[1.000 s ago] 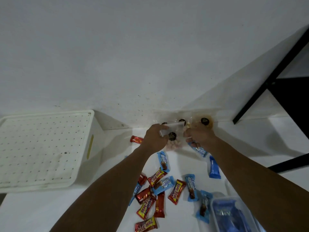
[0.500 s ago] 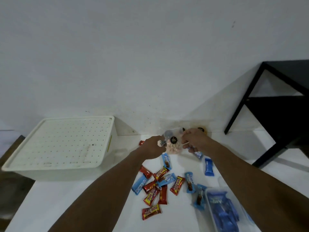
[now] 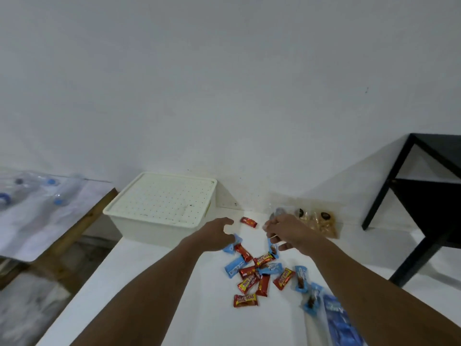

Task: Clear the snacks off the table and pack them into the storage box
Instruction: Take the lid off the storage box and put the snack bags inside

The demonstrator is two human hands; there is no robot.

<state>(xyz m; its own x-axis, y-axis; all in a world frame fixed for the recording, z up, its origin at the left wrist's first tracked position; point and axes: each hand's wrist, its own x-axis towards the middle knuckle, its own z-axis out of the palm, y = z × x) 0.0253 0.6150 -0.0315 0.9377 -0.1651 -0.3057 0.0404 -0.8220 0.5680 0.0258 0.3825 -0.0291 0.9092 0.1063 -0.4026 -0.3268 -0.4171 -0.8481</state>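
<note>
At far table (image 3: pixel 174 295) edge, clear packet (image 3: pixel 276 213) pinched in right hand (image 3: pixel 289 231) fingers (image 3: pixel 270 224).

The storage box (image 3: pixel 159 228) looks like matt cream plastic, its lid (image 3: pixel 162 198) dotted all over. The red wrappers (image 3: pixel 245 300) and blue wrappers (image 3: pixel 233 269) are glossy film. The clear packet (image 3: pixel 275 213) and cookie bags (image 3: pixel 321 221) are shiny transparent plastic. The table (image 3: pixel 149 295) is smooth matt white; the side table (image 3: pixel 82 221) has a bare wood edge; the black frame (image 3: pixel 389 196) looks matt.
</note>
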